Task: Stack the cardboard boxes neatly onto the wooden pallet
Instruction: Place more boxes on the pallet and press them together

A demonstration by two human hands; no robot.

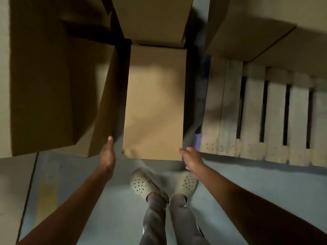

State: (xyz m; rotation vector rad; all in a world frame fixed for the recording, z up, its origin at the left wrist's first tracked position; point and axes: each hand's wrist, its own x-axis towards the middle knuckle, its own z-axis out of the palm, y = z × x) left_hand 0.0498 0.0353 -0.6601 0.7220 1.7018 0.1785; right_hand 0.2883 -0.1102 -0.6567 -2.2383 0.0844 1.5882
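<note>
Between the left grip [108, 152] and right grip [192, 160] stands a cardboard box [155, 103]. Both are open, holding nothing, flanking its near corners, probably to lift it. The wooden pallet [256, 112] lies just right of the right grip.

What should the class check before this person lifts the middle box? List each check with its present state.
1. Left hand at the middle box's near left corner: ok.
2. Right hand at its near right corner: ok.
3. Hands gripping the box: not ok, both look open.
4. Bare slats free on the wooden pallet: ok.
5. Shoes clear of the box: ok.
</note>
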